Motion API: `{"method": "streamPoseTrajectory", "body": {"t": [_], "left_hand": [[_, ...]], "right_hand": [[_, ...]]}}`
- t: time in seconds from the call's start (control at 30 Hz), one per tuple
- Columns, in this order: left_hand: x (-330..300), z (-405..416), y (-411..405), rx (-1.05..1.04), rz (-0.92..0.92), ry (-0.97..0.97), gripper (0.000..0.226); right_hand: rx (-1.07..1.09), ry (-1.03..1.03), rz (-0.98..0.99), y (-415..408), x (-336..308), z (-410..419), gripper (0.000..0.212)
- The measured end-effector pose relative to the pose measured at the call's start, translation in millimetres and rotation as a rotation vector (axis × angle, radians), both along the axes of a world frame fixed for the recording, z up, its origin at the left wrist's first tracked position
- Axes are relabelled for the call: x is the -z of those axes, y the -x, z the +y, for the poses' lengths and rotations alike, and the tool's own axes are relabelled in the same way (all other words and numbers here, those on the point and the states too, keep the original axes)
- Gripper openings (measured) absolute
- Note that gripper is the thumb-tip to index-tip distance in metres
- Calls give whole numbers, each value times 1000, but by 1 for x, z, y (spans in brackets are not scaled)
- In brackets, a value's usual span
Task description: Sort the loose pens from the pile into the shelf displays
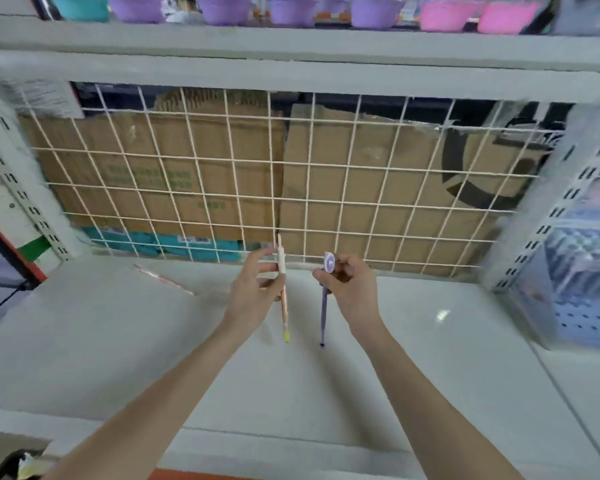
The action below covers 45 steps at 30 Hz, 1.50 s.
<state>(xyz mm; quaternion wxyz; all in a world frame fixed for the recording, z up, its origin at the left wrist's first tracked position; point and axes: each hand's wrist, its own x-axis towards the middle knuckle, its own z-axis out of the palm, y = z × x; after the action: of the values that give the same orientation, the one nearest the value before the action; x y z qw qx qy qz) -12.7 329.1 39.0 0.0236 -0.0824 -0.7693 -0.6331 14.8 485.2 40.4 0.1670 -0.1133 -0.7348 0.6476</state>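
Above the white shelf [118,341], two hands meet near the wire grid [274,174] at its back edge. Left hand [255,289] pinches one pink pen [283,289], held upright, yellow tip down. Right hand [349,284] grips one purple pen [323,310], hanging tip-down. Pens stand apart, not touching. One further loose pen [163,279] lies left on the shelf; surface around it is bare.
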Motion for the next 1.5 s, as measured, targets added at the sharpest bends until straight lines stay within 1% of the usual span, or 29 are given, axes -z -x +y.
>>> {"method": "streamPoseTrajectory", "body": {"t": [0.13,0.23,0.37,0.43,0.53,0.67,0.83,0.97,1.2,1.37,1.43,1.5], "left_hand": [[0,50,-21,119,-21,-30,39],[4,85,-40,206,-13,-27,41],[10,126,-59,289,-14,-30,45],[14,147,-71,328,-23,-55,48],[20,169,-84,364,-43,-71,51],[24,199,-103,435,-47,-73,53],[20,218,-110,503,-28,-74,53],[19,226,-107,559,-13,-69,52],[11,241,-102,647,-15,-89,55],[3,245,-108,677,36,-126,66],[0,249,-110,695,45,-109,73],[-3,257,-109,709,93,-67,80]], "right_hand": [[103,-34,-11,-30,1,50,18],[188,-24,-9,-57,2,85,22],[248,-51,-18,-88,5,124,17],[285,-69,-17,-104,5,142,22],[334,-15,31,-123,2,159,26],[364,-23,80,-153,-8,187,19],[399,-59,89,-172,-11,205,27],[428,-33,101,-184,-13,207,33],[456,-27,113,-197,-24,217,36],[494,-64,129,-197,-21,228,36],[513,-65,144,-195,-21,234,36],[517,-79,152,-191,-21,244,38]]}}
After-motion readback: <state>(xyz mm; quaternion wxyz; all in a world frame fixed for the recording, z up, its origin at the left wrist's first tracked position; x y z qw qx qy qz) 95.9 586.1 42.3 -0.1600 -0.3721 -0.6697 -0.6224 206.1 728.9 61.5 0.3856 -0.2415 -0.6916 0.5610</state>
